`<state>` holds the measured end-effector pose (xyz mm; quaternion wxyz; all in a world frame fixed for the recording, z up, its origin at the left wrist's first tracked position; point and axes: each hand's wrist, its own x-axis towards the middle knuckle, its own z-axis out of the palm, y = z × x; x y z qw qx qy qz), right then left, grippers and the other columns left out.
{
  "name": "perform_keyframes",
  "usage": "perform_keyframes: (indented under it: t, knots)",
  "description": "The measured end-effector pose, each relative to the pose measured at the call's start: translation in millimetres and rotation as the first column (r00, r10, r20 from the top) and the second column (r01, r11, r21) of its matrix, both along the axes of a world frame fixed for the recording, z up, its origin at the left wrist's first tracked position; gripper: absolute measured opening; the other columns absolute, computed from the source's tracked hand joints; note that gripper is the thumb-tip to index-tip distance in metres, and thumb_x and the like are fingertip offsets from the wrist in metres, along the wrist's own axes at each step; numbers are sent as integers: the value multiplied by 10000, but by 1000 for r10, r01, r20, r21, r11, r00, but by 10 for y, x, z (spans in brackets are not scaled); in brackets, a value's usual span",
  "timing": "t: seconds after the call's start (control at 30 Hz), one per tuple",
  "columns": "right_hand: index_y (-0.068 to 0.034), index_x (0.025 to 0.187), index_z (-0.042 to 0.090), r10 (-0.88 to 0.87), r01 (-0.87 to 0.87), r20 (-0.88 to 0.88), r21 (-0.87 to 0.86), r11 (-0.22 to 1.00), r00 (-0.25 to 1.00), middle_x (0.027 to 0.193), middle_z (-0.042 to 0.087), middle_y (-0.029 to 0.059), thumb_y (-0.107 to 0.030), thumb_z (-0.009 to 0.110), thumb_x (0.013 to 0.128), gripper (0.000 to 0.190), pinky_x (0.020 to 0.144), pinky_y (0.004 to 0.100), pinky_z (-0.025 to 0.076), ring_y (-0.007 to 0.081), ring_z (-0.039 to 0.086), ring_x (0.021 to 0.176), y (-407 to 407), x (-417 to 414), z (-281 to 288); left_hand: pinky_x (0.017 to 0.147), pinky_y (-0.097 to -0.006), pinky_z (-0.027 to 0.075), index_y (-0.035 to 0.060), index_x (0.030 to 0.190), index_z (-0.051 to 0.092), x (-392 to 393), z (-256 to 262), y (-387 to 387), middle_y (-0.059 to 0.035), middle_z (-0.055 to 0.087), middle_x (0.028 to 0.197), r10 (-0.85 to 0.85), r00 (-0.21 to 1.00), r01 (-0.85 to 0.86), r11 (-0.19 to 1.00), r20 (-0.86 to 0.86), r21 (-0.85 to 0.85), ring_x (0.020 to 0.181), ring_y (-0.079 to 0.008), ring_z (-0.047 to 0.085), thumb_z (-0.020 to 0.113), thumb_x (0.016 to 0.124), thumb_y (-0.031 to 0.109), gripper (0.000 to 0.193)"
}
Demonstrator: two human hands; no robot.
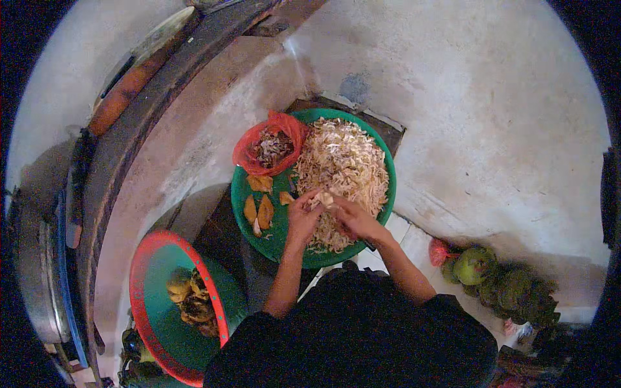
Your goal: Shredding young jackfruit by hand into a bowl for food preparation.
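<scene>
A round green plastic tray (242, 220) lies before me, with a large heap of pale shredded food (344, 160) on its right side. Over the near part of the heap, my left hand (305, 211) and my right hand (356, 218) meet at a small pale piece (326, 199), their fingertips closed on it. What the piece is I cannot tell. Several orange-brown pieces (265, 212) lie on the tray's left part. At the tray's upper left is a red mesh-like plastic bag (242, 157), open, with dark shreds (272, 148) inside.
A green basin with a red rim (138, 281) stands lower left, holding several brownish-yellow lumps (194, 300). A dark wooden shelf edge (140, 131) curves along the left, with pots on it. Green coconut-like fruits (475, 266) and a red bag (438, 251) lie by the wall at right.
</scene>
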<state>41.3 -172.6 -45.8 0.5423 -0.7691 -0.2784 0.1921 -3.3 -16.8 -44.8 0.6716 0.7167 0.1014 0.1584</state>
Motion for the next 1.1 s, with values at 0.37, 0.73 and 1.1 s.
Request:
perform_keyframes:
  t: [0.37, 0.73, 1.1]
  knots:
    - [-26, 1139, 530, -233, 239, -220, 2, 971, 947, 830, 626, 173, -243, 483, 857, 359, 735, 416, 463, 317, 602, 755, 32, 94, -144, 639, -250, 510, -25, 926, 658, -45, 84, 4, -68, 653, 839, 78, 991, -66, 992, -113, 108, 733, -123, 619, 617, 773, 3, 161]
    - [-27, 1220, 482, -208, 147, 658, 148, 978, 723, 663, 562, 110, -205, 455, 898, 369, 524, 321, 438, 183, 528, 544, 168, 93, -174, 620, -255, 526, -20, 1025, 588, 45, 234, -94, -82, 624, 880, 36, 973, -108, 942, -226, -316, 763, -149, 608, 633, 811, 86, 243]
    - [-106, 1237, 496, -93, 119, -328, 61, 991, 940, 585, 491, -4, -264, 474, 921, 354, 361, 217, 299, 79, 389, 398, 4, 169, -72, 629, -225, 456, 29, 1037, 598, 71, -89, 194, -42, 601, 904, -77, 987, 36, 959, -138, -280, 755, -105, 558, 558, 751, -22, 293]
